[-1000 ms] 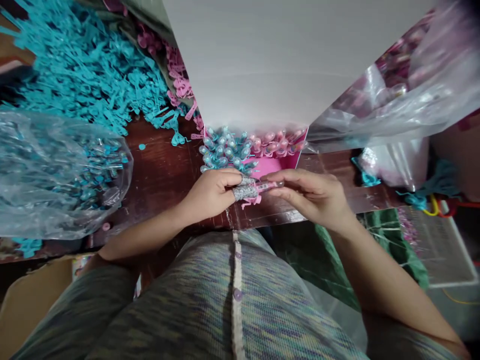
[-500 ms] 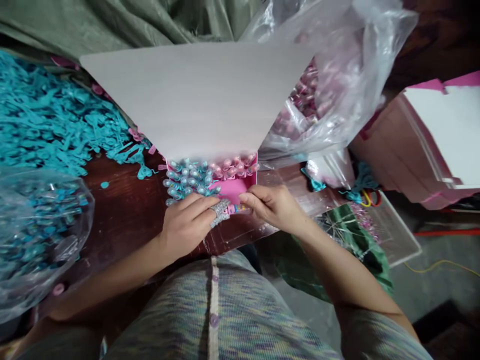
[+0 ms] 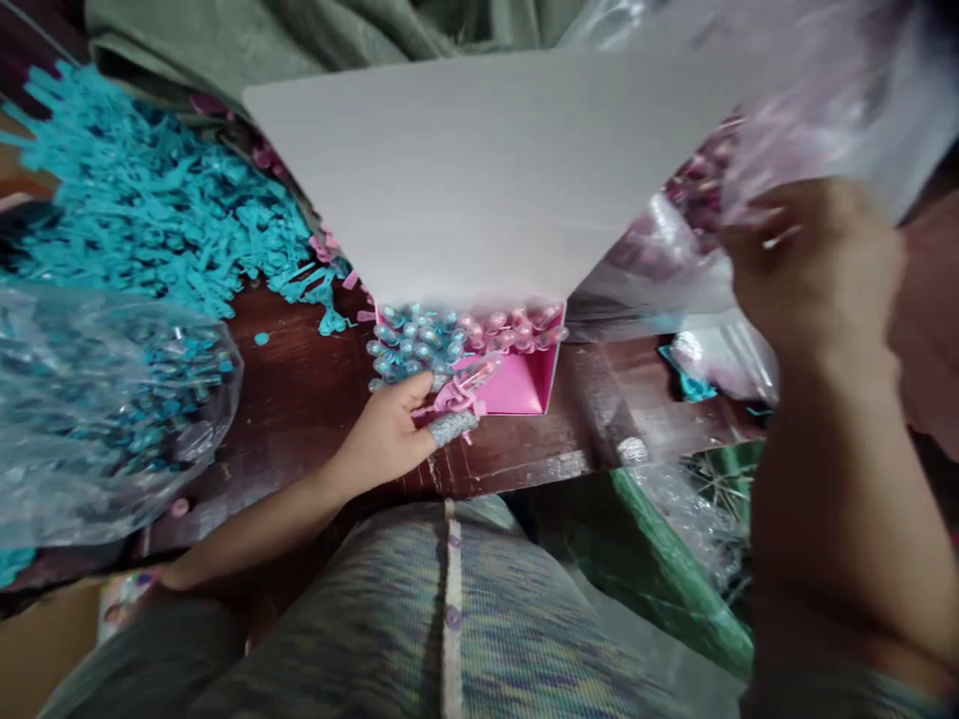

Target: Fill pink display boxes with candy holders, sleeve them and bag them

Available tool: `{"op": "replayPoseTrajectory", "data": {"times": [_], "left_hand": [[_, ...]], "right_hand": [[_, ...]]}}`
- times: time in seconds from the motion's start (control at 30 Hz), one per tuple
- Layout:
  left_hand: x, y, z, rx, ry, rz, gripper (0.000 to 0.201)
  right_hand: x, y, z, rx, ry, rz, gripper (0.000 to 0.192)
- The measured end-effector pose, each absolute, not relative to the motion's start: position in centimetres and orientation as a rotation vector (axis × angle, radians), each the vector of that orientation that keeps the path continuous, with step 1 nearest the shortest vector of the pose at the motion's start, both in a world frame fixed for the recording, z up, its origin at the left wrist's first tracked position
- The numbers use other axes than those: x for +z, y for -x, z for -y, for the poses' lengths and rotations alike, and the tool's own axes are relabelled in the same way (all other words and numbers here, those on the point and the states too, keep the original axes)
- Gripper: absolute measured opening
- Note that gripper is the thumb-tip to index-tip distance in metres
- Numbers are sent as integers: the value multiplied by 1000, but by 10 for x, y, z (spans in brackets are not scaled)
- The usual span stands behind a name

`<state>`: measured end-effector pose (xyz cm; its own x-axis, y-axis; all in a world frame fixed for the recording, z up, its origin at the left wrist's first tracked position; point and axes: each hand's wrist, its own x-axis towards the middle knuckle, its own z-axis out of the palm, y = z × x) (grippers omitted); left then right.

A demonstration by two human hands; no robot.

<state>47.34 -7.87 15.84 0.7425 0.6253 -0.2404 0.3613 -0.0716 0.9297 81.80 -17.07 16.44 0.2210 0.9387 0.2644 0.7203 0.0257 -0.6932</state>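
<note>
My left hand [image 3: 396, 427] is closed on a pink pen-like item [image 3: 461, 389] with a clear end, pinched between thumb and fingers just over the front of the box. A grey wrap [image 3: 452, 427] covers one of its fingers. The pink box [image 3: 549, 384] stands with its white lid [image 3: 479, 190] raised. Inside are teal clear-topped items [image 3: 420, 345] on the left and pink ones [image 3: 516, 328] along the back; pink floor shows at front right. My right hand [image 3: 820, 265], blurred, is by the clear plastic bag [image 3: 809, 130] of pink items; its fingertips are hidden.
A heap of teal rubbery pieces [image 3: 165, 215] lies at back left. Nearer, a clear bag [image 3: 112, 399] holds teal items. A small clear packet [image 3: 723, 359] lies right of the box. Green plastic sheeting [image 3: 659, 559] hangs below the table's front edge.
My right hand has left the pink item at the box front and moved right and up to the bag. The item stays in my left hand, now tilted. The view has shifted.
</note>
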Motion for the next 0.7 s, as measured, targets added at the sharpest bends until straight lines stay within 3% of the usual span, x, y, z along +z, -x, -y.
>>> {"op": "replayPoseTrajectory", "data": {"times": [0.33,0.5,0.63,0.7], "left_hand": [[146,-477,91,119,-1559,-692,20],[145,-466,104,309,-2007,-661,21],[142,-461,107,475,-2473,-485,24],[142,-461,105,472,-2514,-467,26]], "right_hand": [[129,-677,250,605,1541,1420,22],[121,-653,259,800,1548,1120,20],[117,-648,255,1130,1501,910,54],[118,-652,255,1071,1487,946,50]]}}
